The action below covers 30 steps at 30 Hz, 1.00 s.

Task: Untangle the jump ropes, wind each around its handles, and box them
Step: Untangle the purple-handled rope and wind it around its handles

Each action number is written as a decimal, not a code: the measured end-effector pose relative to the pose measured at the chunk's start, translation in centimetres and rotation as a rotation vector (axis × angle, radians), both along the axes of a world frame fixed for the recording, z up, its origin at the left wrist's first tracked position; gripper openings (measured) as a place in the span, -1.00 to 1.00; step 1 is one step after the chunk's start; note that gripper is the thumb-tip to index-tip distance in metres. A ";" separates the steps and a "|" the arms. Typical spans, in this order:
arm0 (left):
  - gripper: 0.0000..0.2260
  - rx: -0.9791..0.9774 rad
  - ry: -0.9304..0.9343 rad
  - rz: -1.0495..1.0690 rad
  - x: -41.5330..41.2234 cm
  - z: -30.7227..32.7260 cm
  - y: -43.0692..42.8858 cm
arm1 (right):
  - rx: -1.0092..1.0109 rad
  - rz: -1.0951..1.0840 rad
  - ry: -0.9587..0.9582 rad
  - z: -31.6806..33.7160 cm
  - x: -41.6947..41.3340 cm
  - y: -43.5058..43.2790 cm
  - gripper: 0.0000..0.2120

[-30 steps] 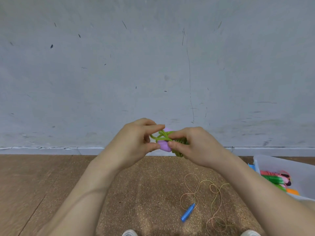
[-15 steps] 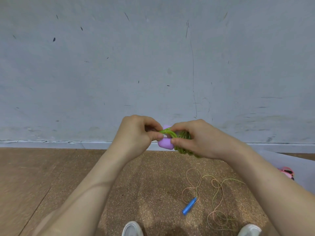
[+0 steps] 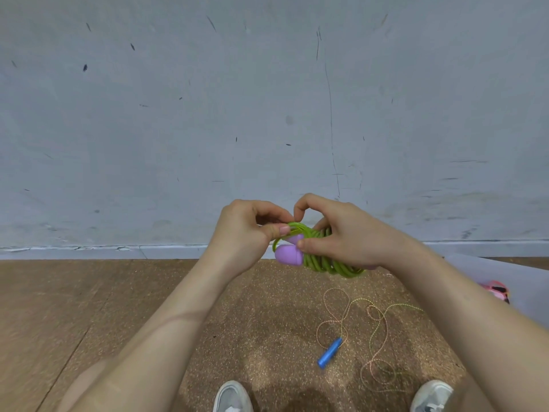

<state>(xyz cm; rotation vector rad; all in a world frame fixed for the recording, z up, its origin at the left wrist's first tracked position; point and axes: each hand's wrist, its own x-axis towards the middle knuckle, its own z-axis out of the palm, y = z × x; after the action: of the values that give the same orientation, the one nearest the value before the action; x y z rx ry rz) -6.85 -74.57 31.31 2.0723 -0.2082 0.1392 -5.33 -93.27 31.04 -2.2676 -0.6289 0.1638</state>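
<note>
**Hands drawn closer, box nearly gone from view**

Since half a second ago, our right forefinger has lifted off the bundle and arched up to meet the left fingertips. The view has shifted too, so only a corner of the clear plastic box (image 3: 531, 278) shows at the right edge, with something pink (image 3: 495, 289) inside.

At the centre of the frame, our left hand (image 3: 246, 233) pinches one strand of the green jump rope (image 3: 326, 261) between thumb and forefinger. Our right hand (image 3: 347, 237) holds the wound bundle, its thumb pressed near the purple handles (image 3: 286, 254) and its other fingers curled behind the coils. Both handles lie side by side, with their rounded ends poking out to the left.

We judge the winding to be nearly done, with the last turn or the loose end being tucked in. This cord looks light, smooth and springy, so the coils will likely loosen if the grip slackens. We would hold across the coils where they cross the handles. Their rounded ends look slippery, so we would not hold there.

Lower right, on the cork floor (image 3: 118, 307), a thin speckled jump rope (image 3: 378, 318) lies in loose loops with its blue handle (image 3: 329, 353), not yet wound. Our shoes (image 3: 231, 396) show at the bottom edge.
</note>
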 end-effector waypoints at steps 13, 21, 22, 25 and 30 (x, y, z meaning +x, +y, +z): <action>-0.82 0.099 -0.169 -0.025 0.9 -2.3 0.0 | 0.120 -0.067 0.100 -0.6 0.2 0.2 -0.82; -0.73 -0.069 -0.037 -0.034 1.7 -3.3 0.2 | 0.141 -0.125 0.105 -0.9 -0.1 0.0 -0.82; -0.73 -0.132 0.022 -0.043 1.6 -3.4 0.2 | 0.138 -0.128 0.104 -1.0 -0.2 0.1 -0.82; -0.76 -0.169 0.120 -0.028 1.4 -3.6 0.1 | 0.115 -0.139 0.104 -1.5 -0.4 0.3 -0.84; -0.78 -0.329 0.282 0.076 1.8 -3.6 0.6 | 0.113 -0.180 0.075 -1.8 -0.5 0.6 -0.88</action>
<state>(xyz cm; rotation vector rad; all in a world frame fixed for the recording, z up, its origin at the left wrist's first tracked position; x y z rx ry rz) -5.03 -73.96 27.66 1.7476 0.0638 -0.0704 -5.85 -92.65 29.28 -2.1849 -0.3834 0.1210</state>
